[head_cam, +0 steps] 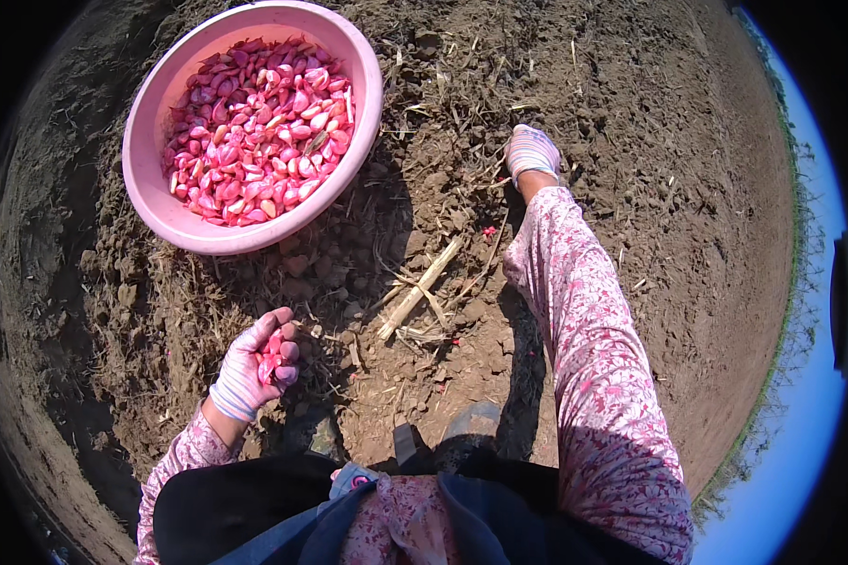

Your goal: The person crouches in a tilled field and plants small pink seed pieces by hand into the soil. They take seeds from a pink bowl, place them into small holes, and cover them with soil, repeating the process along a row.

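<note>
My left hand (253, 371), in a striped knit glove, is curled palm up around several pink-stained garlic cloves (272, 357). It hovers low over the ground before my left knee. My right arm reaches far forward, and my gloved right hand (532, 152) is down at the soil (459, 162). Its fingertips are hidden, so whether they hold anything does not show. Up at the left, a pink plastic basin (233, 244) sits on the ground, with a heap of pink-coated garlic cloves (261, 141) inside.
Dry stalks (424, 286) lie crossed on the soil between my hands. Small bright pink bits (489, 231) show on the ground near my right forearm. My shoes (470, 424) are just below. Tilled, straw-strewn earth (685, 176) stretches off to the right.
</note>
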Demonstrator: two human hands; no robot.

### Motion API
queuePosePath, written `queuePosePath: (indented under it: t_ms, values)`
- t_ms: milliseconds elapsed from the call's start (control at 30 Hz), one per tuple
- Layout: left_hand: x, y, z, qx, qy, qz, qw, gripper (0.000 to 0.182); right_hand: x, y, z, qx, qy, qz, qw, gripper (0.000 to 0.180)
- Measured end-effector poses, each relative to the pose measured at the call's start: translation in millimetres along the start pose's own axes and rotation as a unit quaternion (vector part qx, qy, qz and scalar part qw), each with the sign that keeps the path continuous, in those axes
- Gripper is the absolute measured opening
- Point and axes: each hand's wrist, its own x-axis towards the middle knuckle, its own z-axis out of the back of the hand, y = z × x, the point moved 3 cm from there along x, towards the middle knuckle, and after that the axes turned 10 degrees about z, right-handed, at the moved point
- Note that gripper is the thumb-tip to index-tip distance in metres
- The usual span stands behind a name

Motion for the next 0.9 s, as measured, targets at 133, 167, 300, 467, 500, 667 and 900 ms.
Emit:
queuePosePath:
  t_ms: [133,167,300,467,500,667,900]
  values:
    - [-5.8,-3.3,-1.3,0.009,-0.022,-0.024,0.999,0.024,19.3,-3.2,4.5,0.037,0.057,-0.041,0.997,0.029]
    - [-6.0,-2.8,-3.4,-0.003,-0.003,-0.022,1.000,0.024,21.3,-4.1,8.8,0.001,0.063,-0.005,0.998,0.031]
    - [-5.4,0.6,-8.4,-0.003,0.019,-0.011,1.000,0.024,-26.0,-12.5,22.2,0.052,-0.032,0.061,0.996,0.035]
    - [-1.5,9.6,-10.6,-0.030,0.054,0.022,0.998,0.028,-198.0,45.1,9.1,0.242,-0.265,0.256,0.898,0.033]
    - [0.5,10.3,-10.3,-0.027,0.058,0.017,0.998,0.030,-226.7,65.8,3.0,0.282,-0.229,0.281,0.889,0.032]
    - [5.2,17.6,-4.7,-0.030,0.108,0.007,0.994,0.034,-323.2,151.6,-8.3,0.461,-0.111,0.315,0.822,0.025]
    - [6.5,34.0,5.8,-0.053,0.147,0.023,0.987,0.036,-367.8,201.7,-4.5,0.506,-0.078,0.321,0.796,0.028]
